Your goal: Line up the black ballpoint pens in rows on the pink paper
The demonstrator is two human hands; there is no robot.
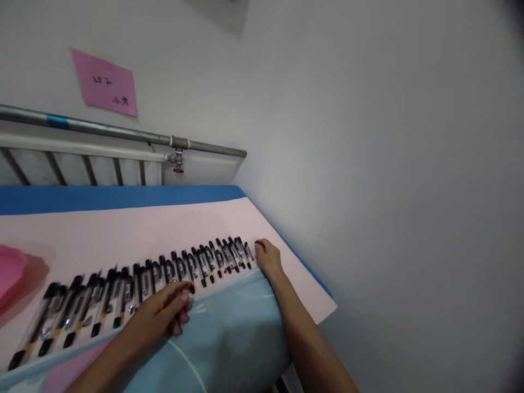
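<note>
A long slanting row of pens (pixel 144 281) with black ends and clear barrels lies side by side on the pale pink table cover. My left hand (pixel 164 308) hovers over the near side of the row, its index finger stretched to the black end of one pen, the thumb slightly apart; I see nothing held in it. Just beyond the rightmost pen (pixel 248 255), my right hand (pixel 269 257) rests with curled fingers. Whatever those fingers may hold is too small or hidden to make out.
A glossy light blue sheet (pixel 229 316) covers the near side below the pens. At the left edge stands a pink container (pixel 10 273). Behind the blue table edge (pixel 123 197) run a metal pipe (pixel 123 131) and a valve (pixel 178 158). The wall (pixel 388 191) closes off the right.
</note>
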